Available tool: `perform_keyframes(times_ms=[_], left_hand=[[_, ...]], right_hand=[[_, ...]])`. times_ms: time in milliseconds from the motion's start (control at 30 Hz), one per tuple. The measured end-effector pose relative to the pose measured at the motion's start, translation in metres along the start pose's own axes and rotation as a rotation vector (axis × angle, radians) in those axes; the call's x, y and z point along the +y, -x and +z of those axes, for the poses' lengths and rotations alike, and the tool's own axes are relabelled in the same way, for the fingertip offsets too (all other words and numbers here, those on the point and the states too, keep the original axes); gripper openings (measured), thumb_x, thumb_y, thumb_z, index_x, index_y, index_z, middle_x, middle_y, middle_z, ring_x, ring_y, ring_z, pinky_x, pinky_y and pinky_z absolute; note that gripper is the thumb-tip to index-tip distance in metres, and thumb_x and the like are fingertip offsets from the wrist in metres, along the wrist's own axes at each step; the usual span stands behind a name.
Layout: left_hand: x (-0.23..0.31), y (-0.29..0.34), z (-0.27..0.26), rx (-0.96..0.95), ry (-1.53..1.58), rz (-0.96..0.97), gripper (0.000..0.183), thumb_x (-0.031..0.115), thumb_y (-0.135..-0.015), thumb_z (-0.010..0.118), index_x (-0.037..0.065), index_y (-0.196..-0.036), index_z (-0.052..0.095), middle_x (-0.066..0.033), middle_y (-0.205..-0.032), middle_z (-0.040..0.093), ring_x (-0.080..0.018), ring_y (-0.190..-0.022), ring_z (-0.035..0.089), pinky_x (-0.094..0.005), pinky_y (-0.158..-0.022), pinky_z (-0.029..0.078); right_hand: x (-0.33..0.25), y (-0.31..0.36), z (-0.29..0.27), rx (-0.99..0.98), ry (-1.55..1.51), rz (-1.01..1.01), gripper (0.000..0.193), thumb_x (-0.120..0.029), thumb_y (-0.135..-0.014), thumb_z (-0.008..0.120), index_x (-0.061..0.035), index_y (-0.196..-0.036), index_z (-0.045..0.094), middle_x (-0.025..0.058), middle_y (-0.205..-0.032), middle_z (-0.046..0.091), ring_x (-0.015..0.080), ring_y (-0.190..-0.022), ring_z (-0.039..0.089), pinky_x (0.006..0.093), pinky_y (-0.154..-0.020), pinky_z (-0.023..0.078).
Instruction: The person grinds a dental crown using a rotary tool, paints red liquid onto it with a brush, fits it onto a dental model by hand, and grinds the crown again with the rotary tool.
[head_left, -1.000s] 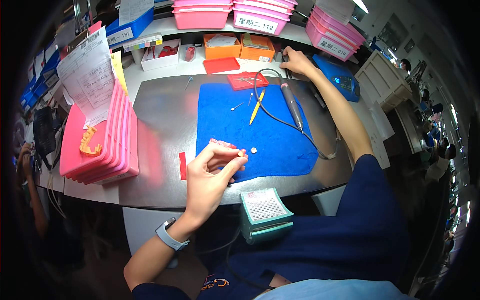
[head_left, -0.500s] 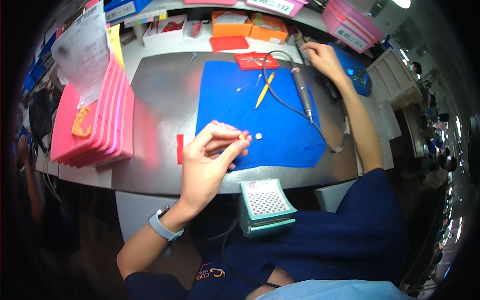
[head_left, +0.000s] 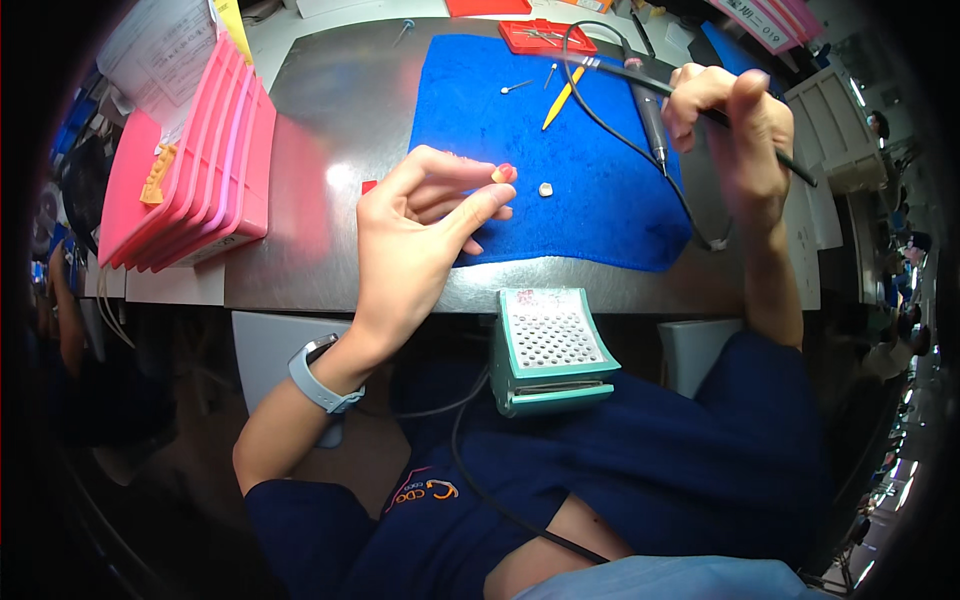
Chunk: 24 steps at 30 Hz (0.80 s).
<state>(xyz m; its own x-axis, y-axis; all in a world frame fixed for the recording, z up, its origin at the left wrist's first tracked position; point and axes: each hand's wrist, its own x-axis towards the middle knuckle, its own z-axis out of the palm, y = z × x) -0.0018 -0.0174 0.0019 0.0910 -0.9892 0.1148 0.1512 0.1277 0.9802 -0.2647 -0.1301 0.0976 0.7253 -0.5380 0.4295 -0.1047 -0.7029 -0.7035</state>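
Between the thumb and fingertips of my left hand [head_left: 415,215] is a small cream-and-red tooth-shaped piece [head_left: 503,173], held over the blue cloth [head_left: 600,220]. Beside it on the cloth lies a small pale dental crown [head_left: 546,189]. My right hand [head_left: 740,125] is closed round a thin black brush [head_left: 640,78] with a silvery band. Its blurred tip points left, over the far part of the cloth. Beneath the brush are a grey handpiece [head_left: 648,122] with its black cord and a yellow pencil-like stick [head_left: 563,98].
Stacked pink trays [head_left: 190,170] stand at the left, with papers and an orange dental model [head_left: 158,175]. A red box of small metal bits [head_left: 545,38] sits at the back. Two small pins lie on the cloth. A green perforated box [head_left: 555,350] juts out at the front edge.
My right hand has come back from the far right of the table and now has the brush in it. My left hand still pinches the small piece. The view has tilted downward.
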Motion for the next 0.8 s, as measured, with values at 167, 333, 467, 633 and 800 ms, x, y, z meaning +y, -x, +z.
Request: perform_keyframes(times_ms=[167,333,467,633,800], left_hand=[[-0.002,0.002,-0.001,0.022,0.001,-0.02,0.015,0.005,-0.092,0.075,0.001,-0.103,0.065,-0.0123,-0.105,0.076,-0.0136,-0.085,0.074,-0.0208,-0.061,0.053],[0.0,0.001,-0.001,0.036,-0.016,0.0,0.015,0.005,-0.093,0.075,0.001,-0.103,0.065,-0.0132,-0.106,0.076,-0.0141,-0.085,0.074,-0.0205,-0.06,0.053],[-0.002,-0.001,-0.001,0.043,-0.003,0.002,0.015,0.005,-0.093,0.075,0.001,-0.103,0.064,-0.0137,-0.106,0.076,-0.0141,-0.084,0.074,-0.0205,-0.06,0.053],[-0.002,-0.002,0.0,0.033,-0.02,0.03,0.015,0.003,-0.093,0.074,0.0,-0.104,0.064,-0.0142,-0.106,0.076,-0.0139,-0.082,0.073,-0.0204,-0.06,0.053],[-0.002,-0.001,-0.001,0.03,-0.026,0.027,0.015,0.002,-0.093,0.074,0.0,-0.104,0.064,-0.0144,-0.105,0.076,-0.0144,-0.082,0.074,-0.0206,-0.059,0.053]], right_hand=[[-0.009,0.002,0.053,0.26,-0.328,0.173,0.043,-0.025,-0.11,0.04,0.0034,-0.109,0.073,0.0144,-0.107,0.072,0.0189,-0.094,0.069,0.0289,-0.087,0.052],[0.004,0.015,0.044,0.099,-0.243,0.116,0.034,-0.017,-0.107,0.047,0.0075,-0.109,0.07,0.0151,-0.102,0.072,0.0195,-0.093,0.07,0.0308,-0.08,0.054],[0.004,0.017,0.044,0.096,-0.297,0.185,0.037,-0.018,-0.107,0.045,0.0074,-0.106,0.071,0.0159,-0.097,0.073,0.0202,-0.09,0.071,0.0313,-0.08,0.054],[0.003,0.015,0.04,0.019,-0.241,0.18,0.041,-0.017,-0.106,0.036,0.0123,-0.105,0.065,0.0233,-0.096,0.069,0.0271,-0.086,0.071,0.0358,-0.078,0.056],[0.005,0.015,0.043,0.041,-0.196,0.178,0.041,-0.017,-0.106,0.037,0.012,-0.104,0.066,0.0227,-0.095,0.07,0.027,-0.086,0.071,0.0366,-0.08,0.057]])
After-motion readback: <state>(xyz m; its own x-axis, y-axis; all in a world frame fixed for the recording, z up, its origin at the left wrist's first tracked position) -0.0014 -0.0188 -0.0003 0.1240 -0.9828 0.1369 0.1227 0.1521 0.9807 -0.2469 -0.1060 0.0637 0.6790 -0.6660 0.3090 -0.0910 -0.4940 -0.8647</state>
